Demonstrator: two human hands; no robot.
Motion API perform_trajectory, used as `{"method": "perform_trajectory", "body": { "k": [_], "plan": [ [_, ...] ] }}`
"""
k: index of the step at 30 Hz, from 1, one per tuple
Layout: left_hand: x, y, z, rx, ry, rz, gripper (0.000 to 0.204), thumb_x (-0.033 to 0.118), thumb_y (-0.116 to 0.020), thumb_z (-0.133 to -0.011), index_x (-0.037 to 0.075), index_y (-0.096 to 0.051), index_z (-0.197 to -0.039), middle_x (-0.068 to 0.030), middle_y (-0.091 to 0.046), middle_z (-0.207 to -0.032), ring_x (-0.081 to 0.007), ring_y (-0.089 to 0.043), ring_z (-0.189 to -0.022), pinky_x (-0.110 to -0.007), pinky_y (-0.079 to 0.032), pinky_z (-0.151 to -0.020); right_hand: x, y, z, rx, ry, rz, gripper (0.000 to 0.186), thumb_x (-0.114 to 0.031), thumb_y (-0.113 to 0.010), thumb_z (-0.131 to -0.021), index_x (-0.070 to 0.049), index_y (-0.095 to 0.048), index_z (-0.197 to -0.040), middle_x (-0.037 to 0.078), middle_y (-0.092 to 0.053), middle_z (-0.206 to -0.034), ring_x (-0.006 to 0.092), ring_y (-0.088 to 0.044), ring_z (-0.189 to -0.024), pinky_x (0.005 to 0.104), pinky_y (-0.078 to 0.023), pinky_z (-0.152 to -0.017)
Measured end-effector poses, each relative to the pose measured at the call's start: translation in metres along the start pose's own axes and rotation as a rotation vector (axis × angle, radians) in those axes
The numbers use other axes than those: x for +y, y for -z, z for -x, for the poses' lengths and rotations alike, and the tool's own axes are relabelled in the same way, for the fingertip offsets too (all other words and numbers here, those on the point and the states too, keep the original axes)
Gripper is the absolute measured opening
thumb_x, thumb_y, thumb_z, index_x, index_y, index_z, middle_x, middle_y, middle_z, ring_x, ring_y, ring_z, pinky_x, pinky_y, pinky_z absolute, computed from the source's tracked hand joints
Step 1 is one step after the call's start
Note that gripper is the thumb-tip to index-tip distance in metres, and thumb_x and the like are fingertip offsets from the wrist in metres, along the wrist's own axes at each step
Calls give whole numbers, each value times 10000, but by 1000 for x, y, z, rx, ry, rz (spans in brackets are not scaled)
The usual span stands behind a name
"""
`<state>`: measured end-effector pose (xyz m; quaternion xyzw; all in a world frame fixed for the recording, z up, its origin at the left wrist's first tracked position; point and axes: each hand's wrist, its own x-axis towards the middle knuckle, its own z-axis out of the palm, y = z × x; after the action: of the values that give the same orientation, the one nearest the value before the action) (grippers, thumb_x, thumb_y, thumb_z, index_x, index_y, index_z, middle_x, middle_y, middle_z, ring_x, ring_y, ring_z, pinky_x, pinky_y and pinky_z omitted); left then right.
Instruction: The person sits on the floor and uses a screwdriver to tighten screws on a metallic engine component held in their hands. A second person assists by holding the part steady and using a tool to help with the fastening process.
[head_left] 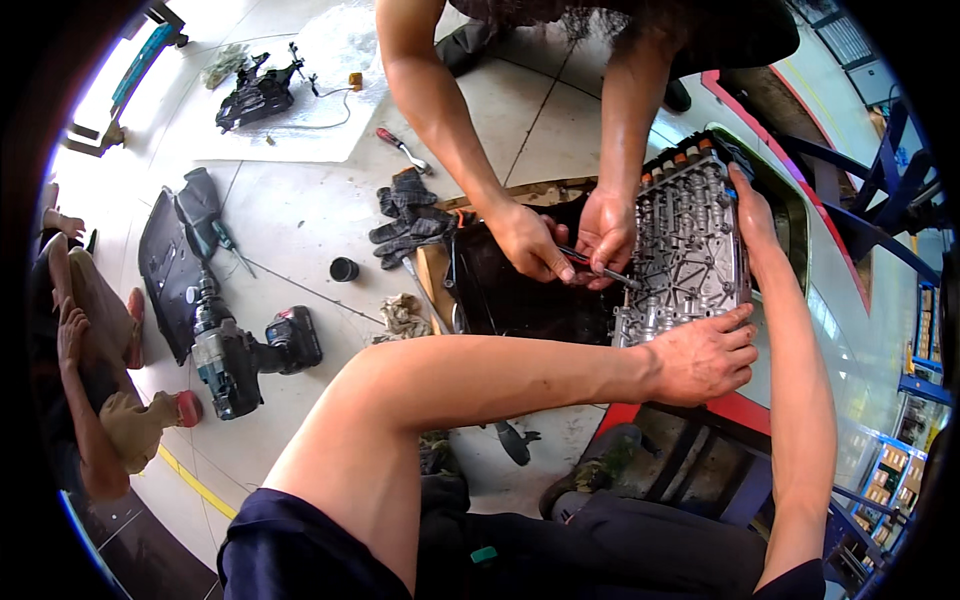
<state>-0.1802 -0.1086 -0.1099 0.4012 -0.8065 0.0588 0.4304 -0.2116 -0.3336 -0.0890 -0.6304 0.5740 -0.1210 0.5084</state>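
A silver transmission valve body (688,240) stands tilted, its channelled metal face toward the far person. My left hand (705,357) is closed on its near lower edge, fingers curled over the rim. My right hand (755,212) grips the upper right edge, its palm against the side. Orange and dark solenoids (680,160) line the top edge. Another person's two hands (535,243) hold a slim metal driver (605,272) whose tip reaches the valve body's left part; the exact contact is too small to make out.
A black oil pan (520,290) lies left of the valve body. On the floor are dark work gloves (408,215), a rag (403,318), a black cup (344,269), a cordless impact wrench (225,355) and a red-handled ratchet (400,148). A wiring assembly (262,95) rests on plastic sheeting.
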Motion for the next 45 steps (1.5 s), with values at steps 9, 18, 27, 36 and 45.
{"method": "perform_trajectory", "body": {
  "k": [9,18,27,36,45],
  "plan": [
    [0,-4,2,-1,-2,-10,219,254,-659,-825,76,-684,-950,-113,-625,-1069,-354,-567,-1263,-584,-318,-1250,4,0,-5,-40,-13,-16,675,-601,-594,-1014,19,-733,-1239,93,-754,-1141,207,-671,-1012,345,-465,-977],
    [3,5,-2,-35,15,0,207,256,-643,-861,71,-672,-951,-108,-629,-1048,-344,-583,-1243,-587,-327,-1234,-1,-8,10,-20,-11,-114,645,-596,-640,-1000,-5,-715,-1246,92,-751,-1130,200,-673,-972,357,-489,-944],
    [3,11,-11,-132,41,20,344,332,-692,-884,56,-665,-1089,-117,-642,-1129,-353,-553,-1309,-610,-314,-1225,-11,14,40,-180,-27,-410,483,-455,-619,-1065,-37,-676,-1300,92,-715,-1252,196,-650,-1113,378,-482,-1049],
    [8,28,-12,-233,64,-77,292,272,-616,-914,62,-658,-1114,-117,-648,-1159,-351,-540,-1337,-618,-343,-1208,3,4,59,-275,179,-225,412,-285,-612,-1068,-32,-608,-1394,57,-697,-1269,151,-618,-1122,327,-452,-1040],
    [33,90,20,-355,167,-137,449,353,-704,-915,91,-650,-1276,-104,-612,-1386,-326,-528,-1378,-588,-350,-1226,15,10,56,-246,318,-107,620,-413,-659,-1040,28,-540,-1460,108,-672,-1321,174,-599,-1185,327,-432,-1067]
  ]
}}
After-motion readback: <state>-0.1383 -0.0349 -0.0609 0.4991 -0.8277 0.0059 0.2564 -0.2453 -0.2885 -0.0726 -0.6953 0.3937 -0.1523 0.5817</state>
